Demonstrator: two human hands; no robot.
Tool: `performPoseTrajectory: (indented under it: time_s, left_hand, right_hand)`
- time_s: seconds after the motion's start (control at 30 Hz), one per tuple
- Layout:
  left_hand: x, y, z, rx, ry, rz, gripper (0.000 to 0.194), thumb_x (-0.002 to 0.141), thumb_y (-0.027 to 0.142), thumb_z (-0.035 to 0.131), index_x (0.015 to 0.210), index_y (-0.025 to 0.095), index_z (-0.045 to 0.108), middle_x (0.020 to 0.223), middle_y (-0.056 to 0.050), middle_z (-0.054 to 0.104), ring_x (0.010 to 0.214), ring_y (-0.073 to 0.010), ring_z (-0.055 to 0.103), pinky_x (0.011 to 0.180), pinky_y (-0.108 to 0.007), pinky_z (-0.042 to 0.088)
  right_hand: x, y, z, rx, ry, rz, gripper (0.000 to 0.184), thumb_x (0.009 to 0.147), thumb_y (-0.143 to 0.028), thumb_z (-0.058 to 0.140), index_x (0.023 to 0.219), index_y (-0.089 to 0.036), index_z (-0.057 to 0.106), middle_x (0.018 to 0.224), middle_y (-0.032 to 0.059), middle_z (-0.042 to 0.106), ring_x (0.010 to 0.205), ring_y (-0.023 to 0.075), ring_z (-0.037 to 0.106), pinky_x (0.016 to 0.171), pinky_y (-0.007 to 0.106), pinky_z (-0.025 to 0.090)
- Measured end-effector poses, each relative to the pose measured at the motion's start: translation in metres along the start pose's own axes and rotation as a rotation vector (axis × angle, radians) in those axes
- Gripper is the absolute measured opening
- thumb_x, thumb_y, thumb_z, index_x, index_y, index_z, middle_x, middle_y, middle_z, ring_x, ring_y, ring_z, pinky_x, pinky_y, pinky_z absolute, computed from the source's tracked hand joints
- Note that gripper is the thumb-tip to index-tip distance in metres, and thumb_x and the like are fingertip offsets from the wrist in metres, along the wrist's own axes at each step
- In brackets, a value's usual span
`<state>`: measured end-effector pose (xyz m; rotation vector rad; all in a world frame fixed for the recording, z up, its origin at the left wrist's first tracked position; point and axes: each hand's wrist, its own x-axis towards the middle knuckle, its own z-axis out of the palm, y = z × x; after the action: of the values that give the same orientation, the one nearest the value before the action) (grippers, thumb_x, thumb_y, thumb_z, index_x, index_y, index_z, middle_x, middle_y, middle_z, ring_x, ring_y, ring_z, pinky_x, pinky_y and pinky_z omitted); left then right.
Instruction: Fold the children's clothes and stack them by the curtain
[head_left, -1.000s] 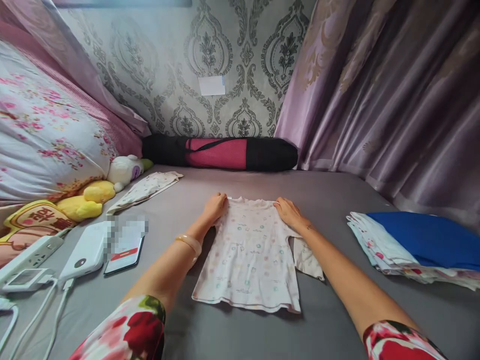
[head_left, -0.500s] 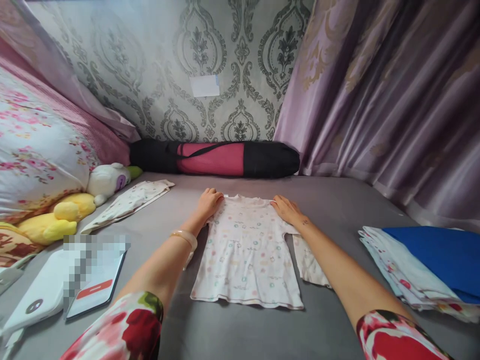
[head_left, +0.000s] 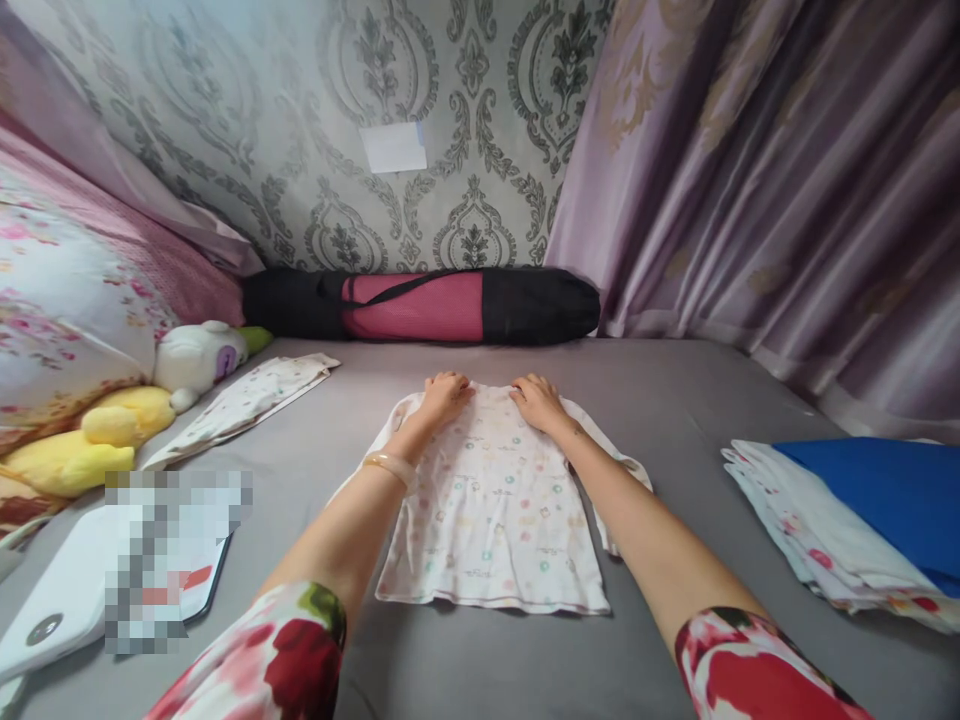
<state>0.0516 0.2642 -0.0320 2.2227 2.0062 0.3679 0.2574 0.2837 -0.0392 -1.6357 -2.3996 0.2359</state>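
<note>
A small white long-sleeved shirt (head_left: 495,510) with a pale dotted print lies spread out in front of me, its hem toward me. My left hand (head_left: 448,395) is at the left side of its neckline, fingers curled onto the cloth. At the right side of the neckline, my right hand (head_left: 537,402) has its fingers closed on the fabric too. The fingertips are partly hidden. Both sleeves stretch out sideways, partly covered by my forearms.
A folded printed garment (head_left: 247,400) lies at left beside plush toys (head_left: 199,360). Nearer are a white device (head_left: 52,590) and a phone (head_left: 217,580). Folded cloths (head_left: 862,510) lie at right. A black and red roll bag (head_left: 420,305) rests along the wall.
Both hands have moved inward from the shirt's shoulders to its neckline. The sleeves now reach further outward on both sides. The view has tilted down slightly.
</note>
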Motion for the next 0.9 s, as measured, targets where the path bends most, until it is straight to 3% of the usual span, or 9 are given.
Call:
performPoseTrajectory:
  time_s: [0.17,0.3,0.43,0.57,0.67,0.73,0.8,0.9]
  left_hand:
    - [0.001,0.007,0.011,0.003,0.075,-0.170,0.032,0.096,0.034,0.037,0.101,0.016,0.064,0.110,-0.014,0.065,0.106,-0.0285,0.055,0.086,-0.039,0.037]
    - [-0.003,0.010,0.022,0.081,0.152,-0.182,0.035,0.097,0.037,0.034,0.108,0.014,0.059,0.115,-0.017,0.062,0.109,-0.0308,0.052,0.088,-0.041,0.036]
    - [-0.002,0.014,0.024,0.153,0.131,-0.186,0.037,0.098,0.032,0.030,0.113,0.012,0.056,0.118,-0.019,0.060,0.111,-0.0331,0.050,0.089,-0.043,0.035]
    - [-0.001,0.021,0.018,0.202,0.106,-0.152,0.035,0.096,0.023,0.030,0.113,0.007,0.057,0.117,-0.023,0.059,0.111,-0.0349,0.050,0.090,-0.045,0.034]
    - [-0.008,0.031,0.011,0.210,0.155,-0.143,0.033,0.093,0.020,0.034,0.114,0.007,0.056,0.117,-0.023,0.058,0.112,-0.0350,0.050,0.092,-0.045,0.033]
    - [-0.016,0.042,0.007,0.183,0.177,-0.105,0.032,0.092,0.020,0.037,0.116,0.010,0.055,0.119,-0.021,0.058,0.113,-0.0341,0.049,0.093,-0.045,0.034]
    - [-0.024,0.058,0.006,0.129,0.156,-0.028,0.030,0.091,0.020,0.041,0.117,0.015,0.056,0.120,-0.018,0.059,0.115,-0.0325,0.049,0.093,-0.045,0.036]
    - [-0.031,0.088,0.011,0.023,0.108,0.101,0.027,0.090,0.019,0.043,0.111,0.019,0.061,0.118,-0.013,0.062,0.115,-0.0293,0.051,0.094,-0.043,0.040]
  right_hand:
    - [0.003,-0.002,0.013,-0.017,0.115,0.085,0.031,0.099,-0.030,0.037,0.118,-0.018,0.059,0.121,0.0136,0.058,0.113,0.0275,0.048,0.094,0.036,0.034]
    - [0.000,-0.005,0.021,-0.042,0.178,0.104,0.034,0.100,-0.034,0.033,0.116,-0.018,0.059,0.121,0.0148,0.056,0.111,0.0290,0.047,0.092,0.037,0.035]
    - [-0.002,-0.009,0.021,-0.052,0.163,0.115,0.036,0.100,-0.034,0.032,0.119,-0.018,0.058,0.124,0.0159,0.054,0.114,0.0302,0.046,0.095,0.039,0.035]
    - [0.000,-0.003,0.003,0.041,0.003,0.081,0.038,0.098,-0.035,0.039,0.129,-0.019,0.054,0.133,0.0144,0.053,0.121,0.0283,0.046,0.101,0.038,0.035]
    - [-0.009,0.019,-0.020,0.188,0.054,0.078,0.041,0.096,-0.031,0.044,0.133,-0.017,0.052,0.136,0.0123,0.054,0.123,0.0231,0.049,0.103,0.032,0.035]
    - [-0.025,0.040,-0.036,0.291,0.163,0.157,0.036,0.095,-0.024,0.043,0.126,-0.015,0.057,0.128,0.0117,0.061,0.116,0.0192,0.055,0.099,0.028,0.040]
    - [-0.049,0.062,-0.050,0.391,0.151,0.265,0.030,0.093,-0.022,0.043,0.111,-0.013,0.065,0.107,0.0095,0.070,0.100,0.0174,0.063,0.086,0.026,0.046]
    - [-0.090,0.086,-0.065,0.449,0.063,0.442,0.026,0.089,-0.029,0.054,0.099,-0.011,0.069,0.091,0.0083,0.072,0.083,0.0171,0.066,0.069,0.023,0.049]
